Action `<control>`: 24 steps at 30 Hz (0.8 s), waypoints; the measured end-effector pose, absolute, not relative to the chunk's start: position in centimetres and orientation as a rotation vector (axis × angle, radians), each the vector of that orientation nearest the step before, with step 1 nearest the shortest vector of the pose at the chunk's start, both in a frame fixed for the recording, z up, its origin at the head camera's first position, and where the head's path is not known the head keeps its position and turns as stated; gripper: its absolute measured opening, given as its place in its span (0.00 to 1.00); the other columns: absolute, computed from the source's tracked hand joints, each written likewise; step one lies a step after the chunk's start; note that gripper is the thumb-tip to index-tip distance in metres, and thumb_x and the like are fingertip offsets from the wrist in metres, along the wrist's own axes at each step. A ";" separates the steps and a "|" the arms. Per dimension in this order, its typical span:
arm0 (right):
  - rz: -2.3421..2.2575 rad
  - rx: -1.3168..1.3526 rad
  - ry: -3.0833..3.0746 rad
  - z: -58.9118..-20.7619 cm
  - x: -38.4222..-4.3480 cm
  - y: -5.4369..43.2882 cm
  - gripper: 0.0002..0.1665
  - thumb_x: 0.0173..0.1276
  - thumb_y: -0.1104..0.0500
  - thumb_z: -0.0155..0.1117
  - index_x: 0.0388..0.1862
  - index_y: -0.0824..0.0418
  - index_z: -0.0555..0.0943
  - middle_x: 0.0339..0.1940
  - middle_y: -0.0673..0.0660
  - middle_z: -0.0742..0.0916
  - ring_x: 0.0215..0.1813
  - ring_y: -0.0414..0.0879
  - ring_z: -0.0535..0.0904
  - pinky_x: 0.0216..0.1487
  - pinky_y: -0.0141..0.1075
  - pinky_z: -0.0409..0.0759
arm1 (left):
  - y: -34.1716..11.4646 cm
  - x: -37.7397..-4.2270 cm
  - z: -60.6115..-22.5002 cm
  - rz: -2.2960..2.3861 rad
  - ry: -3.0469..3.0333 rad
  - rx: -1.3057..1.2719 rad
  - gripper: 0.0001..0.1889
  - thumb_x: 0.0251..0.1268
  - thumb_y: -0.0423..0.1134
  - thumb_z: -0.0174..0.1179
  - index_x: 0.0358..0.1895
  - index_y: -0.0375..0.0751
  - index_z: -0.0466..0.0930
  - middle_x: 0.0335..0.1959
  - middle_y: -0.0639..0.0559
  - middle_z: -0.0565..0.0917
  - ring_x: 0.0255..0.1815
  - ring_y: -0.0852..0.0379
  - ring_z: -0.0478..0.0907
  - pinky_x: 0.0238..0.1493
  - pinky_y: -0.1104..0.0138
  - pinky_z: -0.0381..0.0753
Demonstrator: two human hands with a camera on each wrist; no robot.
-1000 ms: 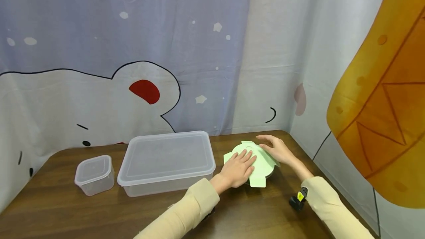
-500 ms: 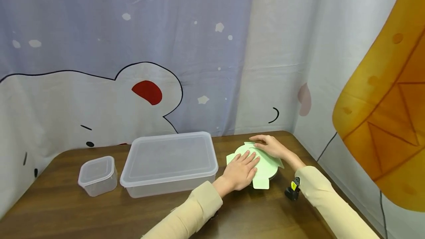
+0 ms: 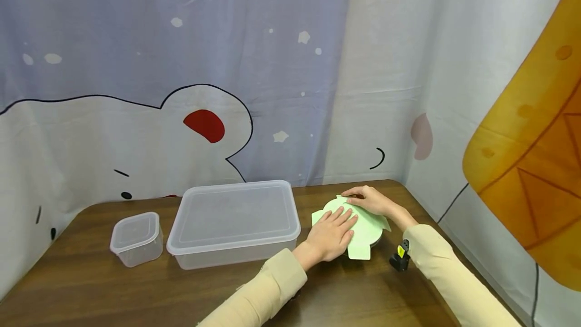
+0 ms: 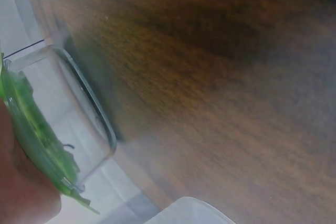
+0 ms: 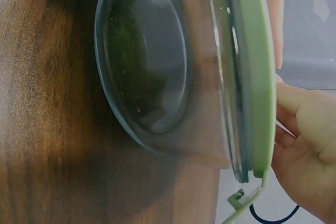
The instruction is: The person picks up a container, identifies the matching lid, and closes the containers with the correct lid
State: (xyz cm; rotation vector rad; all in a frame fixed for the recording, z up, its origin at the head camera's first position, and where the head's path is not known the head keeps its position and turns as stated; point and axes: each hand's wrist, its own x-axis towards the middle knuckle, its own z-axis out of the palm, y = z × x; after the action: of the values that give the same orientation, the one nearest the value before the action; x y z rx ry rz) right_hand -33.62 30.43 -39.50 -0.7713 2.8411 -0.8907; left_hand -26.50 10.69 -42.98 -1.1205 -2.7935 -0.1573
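Note:
A light green lid (image 3: 360, 226) with fold-out side flaps sits on a round clear glass container (image 5: 152, 66) at the right of the table. My left hand (image 3: 330, 236) lies palm down on the lid with its fingers spread. Over the lid's far right part, my right hand (image 3: 373, 201) has its fingers at the far flap and its thumb nearer the middle. One lid flap (image 5: 244, 205) sticks outward, unclipped, in the right wrist view. The left wrist view shows the glass wall (image 4: 94, 103) below the lid, with part of the left hand (image 4: 26, 182) at the edge.
A large rectangular plastic box (image 3: 233, 221) with a translucent lid stands left of the glass container. Farther left is a small square lidded box (image 3: 137, 238). The brown wooden table (image 3: 136, 296) ends at a printed curtain (image 3: 281, 74) behind and at the right.
My right hand has moved left and inward, from the lid's right edge to its far flap. My left hand stays flat on the lid. The head view has shifted slightly.

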 end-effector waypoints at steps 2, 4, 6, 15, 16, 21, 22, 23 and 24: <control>-0.874 -0.763 2.839 -39.5 -33.8 30.4 0.21 0.74 0.59 0.53 0.60 0.68 0.76 0.60 0.67 0.80 0.64 0.64 0.73 0.62 0.56 0.73 | 10.7 -26.5 -43.0 -0.165 -2.794 -1.119 0.25 0.79 0.50 0.29 0.75 0.57 0.55 0.77 0.59 0.56 0.79 0.58 0.49 0.77 0.60 0.53; -0.848 -0.759 2.844 -39.5 -34.0 30.4 0.20 0.74 0.59 0.54 0.60 0.68 0.76 0.60 0.67 0.80 0.65 0.64 0.72 0.63 0.57 0.72 | 10.7 -26.5 -43.0 -0.176 -2.797 -1.121 0.25 0.79 0.50 0.28 0.75 0.56 0.55 0.77 0.58 0.56 0.79 0.57 0.49 0.77 0.60 0.53; -0.813 -0.759 2.853 -39.5 -34.1 30.3 0.20 0.74 0.59 0.54 0.60 0.67 0.77 0.60 0.66 0.81 0.65 0.64 0.72 0.63 0.57 0.71 | 10.7 -26.5 -43.0 -0.180 -2.797 -1.123 0.25 0.79 0.50 0.28 0.75 0.56 0.55 0.77 0.58 0.56 0.79 0.57 0.49 0.77 0.60 0.52; -0.703 -0.800 2.843 -39.0 -34.4 30.2 0.19 0.73 0.60 0.54 0.59 0.67 0.78 0.58 0.66 0.82 0.62 0.63 0.75 0.60 0.55 0.75 | 10.9 -26.4 -43.2 -0.159 -2.766 -1.126 0.25 0.78 0.49 0.30 0.75 0.56 0.56 0.76 0.59 0.57 0.78 0.58 0.50 0.77 0.61 0.54; -0.692 -0.804 2.841 -39.0 -34.5 30.2 0.19 0.73 0.60 0.54 0.59 0.67 0.78 0.58 0.66 0.82 0.62 0.63 0.75 0.60 0.55 0.75 | 10.9 -26.4 -43.1 -0.157 -2.762 -1.124 0.25 0.78 0.50 0.30 0.75 0.56 0.56 0.76 0.59 0.58 0.78 0.58 0.51 0.77 0.61 0.54; -0.663 -0.804 2.823 -38.7 -34.5 30.1 0.18 0.73 0.61 0.53 0.57 0.67 0.79 0.57 0.67 0.83 0.62 0.63 0.76 0.59 0.54 0.76 | 10.9 -26.4 -43.2 -0.147 -2.763 -1.121 0.25 0.78 0.50 0.30 0.75 0.57 0.56 0.76 0.59 0.57 0.78 0.59 0.50 0.77 0.61 0.54; -0.657 -0.801 2.819 -38.7 -34.5 30.0 0.18 0.74 0.61 0.53 0.58 0.68 0.78 0.57 0.67 0.83 0.61 0.63 0.76 0.59 0.53 0.77 | 10.9 -26.4 -43.2 -0.144 -2.762 -1.119 0.25 0.78 0.50 0.29 0.75 0.57 0.56 0.76 0.59 0.57 0.78 0.59 0.50 0.77 0.62 0.54; -0.650 -0.800 2.817 -38.7 -34.6 29.9 0.18 0.74 0.61 0.53 0.58 0.68 0.78 0.57 0.67 0.83 0.61 0.62 0.76 0.59 0.53 0.77 | 10.9 -26.4 -43.2 -0.142 -2.767 -1.119 0.25 0.78 0.50 0.29 0.75 0.57 0.55 0.77 0.60 0.56 0.78 0.59 0.50 0.77 0.62 0.53; -0.639 -0.809 2.817 -38.6 -34.6 29.8 0.18 0.74 0.61 0.53 0.57 0.68 0.78 0.56 0.67 0.83 0.61 0.62 0.77 0.58 0.52 0.77 | 10.9 -26.4 -43.2 -0.140 -2.769 -1.116 0.25 0.79 0.50 0.29 0.75 0.57 0.55 0.77 0.60 0.56 0.78 0.59 0.50 0.77 0.62 0.53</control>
State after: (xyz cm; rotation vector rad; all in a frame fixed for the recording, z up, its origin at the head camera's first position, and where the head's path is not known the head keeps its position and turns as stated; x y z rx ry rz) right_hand -34.60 29.82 -38.60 -0.8094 2.8168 -0.6391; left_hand -26.40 10.89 -43.24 -1.1161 -2.7685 -0.1395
